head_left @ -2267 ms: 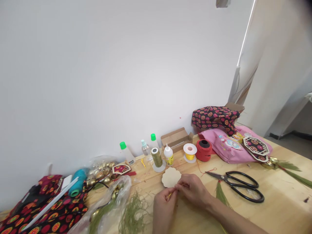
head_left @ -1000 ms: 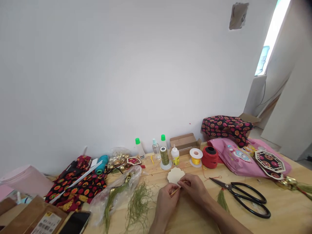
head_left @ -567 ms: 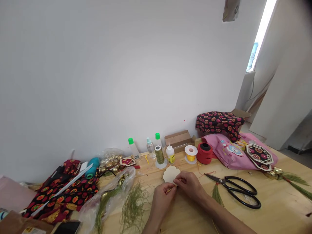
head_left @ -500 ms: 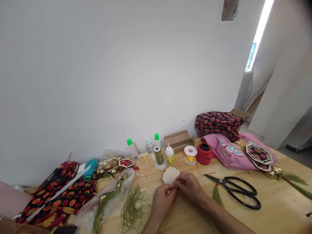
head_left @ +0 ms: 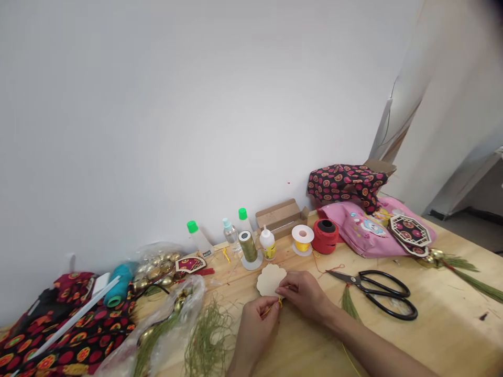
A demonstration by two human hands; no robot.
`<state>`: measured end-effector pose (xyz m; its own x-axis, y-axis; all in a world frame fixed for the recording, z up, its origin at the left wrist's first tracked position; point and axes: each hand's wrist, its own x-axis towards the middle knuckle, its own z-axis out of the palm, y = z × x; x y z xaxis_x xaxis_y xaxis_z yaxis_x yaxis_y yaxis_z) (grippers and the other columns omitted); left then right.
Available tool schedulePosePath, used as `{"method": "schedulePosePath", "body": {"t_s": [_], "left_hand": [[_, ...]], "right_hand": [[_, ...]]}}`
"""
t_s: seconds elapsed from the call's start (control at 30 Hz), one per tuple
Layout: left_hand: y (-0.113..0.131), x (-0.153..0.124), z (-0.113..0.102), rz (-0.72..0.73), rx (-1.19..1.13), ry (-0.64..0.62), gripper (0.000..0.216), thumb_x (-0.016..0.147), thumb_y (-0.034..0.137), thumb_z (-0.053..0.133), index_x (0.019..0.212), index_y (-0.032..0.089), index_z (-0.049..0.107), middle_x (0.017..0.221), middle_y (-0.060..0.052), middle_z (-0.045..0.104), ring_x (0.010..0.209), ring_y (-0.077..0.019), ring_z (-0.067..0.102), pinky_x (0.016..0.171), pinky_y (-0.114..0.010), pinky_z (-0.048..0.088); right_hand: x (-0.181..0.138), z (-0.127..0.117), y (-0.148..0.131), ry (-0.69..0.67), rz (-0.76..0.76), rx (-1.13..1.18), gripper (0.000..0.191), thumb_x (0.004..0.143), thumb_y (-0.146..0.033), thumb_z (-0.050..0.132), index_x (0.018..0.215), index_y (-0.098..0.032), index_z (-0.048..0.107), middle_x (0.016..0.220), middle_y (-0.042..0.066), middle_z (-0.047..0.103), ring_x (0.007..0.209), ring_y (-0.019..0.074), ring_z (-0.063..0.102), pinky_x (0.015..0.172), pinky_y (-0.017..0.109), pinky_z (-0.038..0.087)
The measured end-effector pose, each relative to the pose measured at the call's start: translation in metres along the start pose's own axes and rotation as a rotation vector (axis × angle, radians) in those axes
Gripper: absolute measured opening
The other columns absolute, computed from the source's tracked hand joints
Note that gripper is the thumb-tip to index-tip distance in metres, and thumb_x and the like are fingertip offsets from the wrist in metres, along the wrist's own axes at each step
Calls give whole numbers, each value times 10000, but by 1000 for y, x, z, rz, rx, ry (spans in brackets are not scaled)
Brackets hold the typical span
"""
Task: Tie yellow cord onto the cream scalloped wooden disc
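Note:
A cream, scallop-edged flat piece (head_left: 271, 280) lies at the middle of the table, just beyond my fingers. My left hand (head_left: 257, 322) is closed in a pinch on a yellow cord (head_left: 267, 312) close to the piece's lower edge. Beside it, my right hand (head_left: 304, 296) pinches at that lower right edge, thumb and forefinger together. A small yellow loop or knot of the cord shows between the two hands. More cord trails below my right forearm. Black-handled scissors (head_left: 387, 293) lie to the right, with a green tassel (head_left: 348, 303) under their blades.
Loose green threads (head_left: 208, 337) and a bagged tassel (head_left: 165, 324) lie to the left. Along the wall stand an olive thread spool (head_left: 247, 247), a glue bottle (head_left: 268, 244), a yellow cord spool (head_left: 302, 241), a red roll (head_left: 325, 236) and a cardboard box (head_left: 283, 217). A pink bag (head_left: 359, 228) sits right.
The camera view has shifted, so things appear slightly further left and higher. My hands have parted a little, and a yellow cord loop now shows between them.

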<state>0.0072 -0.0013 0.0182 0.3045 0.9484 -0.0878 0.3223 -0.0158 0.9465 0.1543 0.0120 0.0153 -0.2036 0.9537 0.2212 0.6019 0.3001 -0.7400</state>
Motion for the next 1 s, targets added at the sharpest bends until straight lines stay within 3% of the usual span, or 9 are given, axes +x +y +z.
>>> {"method": "schedulePosePath", "body": {"t_s": [0.27,0.47,0.63,0.83,1.0], "left_hand": [[-4,2,0,2,1,8,256,700,276,475,790,137,671,624,-33,664,678,-176,576,615,-224,447],[-5,2,0,-4,-5,64,265,675,317,502,782,128,653,740,-54,673,696,-174,582,635,-230,453],[-7,3,-1,-18,-46,74,239,660,340,520,717,132,621,696,-40,660,674,-167,584,608,-218,446],[-10,4,-2,-5,-79,91,256,639,352,545,689,115,627,651,-45,654,627,-168,580,574,-220,440],[-13,4,-3,12,-93,97,255,632,334,560,721,123,673,694,-56,679,666,-189,588,618,-244,452]], "right_hand": [[0,-3,-4,11,-19,15,200,727,-300,493,659,-172,629,580,10,563,539,97,458,506,197,313],[0,-5,-4,45,-10,27,210,722,-310,497,662,-160,631,561,7,553,519,89,445,497,190,312],[1,-7,0,36,91,36,246,680,-355,527,589,-141,605,514,-15,506,484,74,391,445,180,273],[2,-9,2,-92,211,435,376,704,-421,463,515,-113,564,429,-47,399,422,49,302,407,176,222],[-2,-16,-5,-198,307,714,346,713,-421,461,624,-120,605,391,-70,338,363,39,217,374,188,145]]}}
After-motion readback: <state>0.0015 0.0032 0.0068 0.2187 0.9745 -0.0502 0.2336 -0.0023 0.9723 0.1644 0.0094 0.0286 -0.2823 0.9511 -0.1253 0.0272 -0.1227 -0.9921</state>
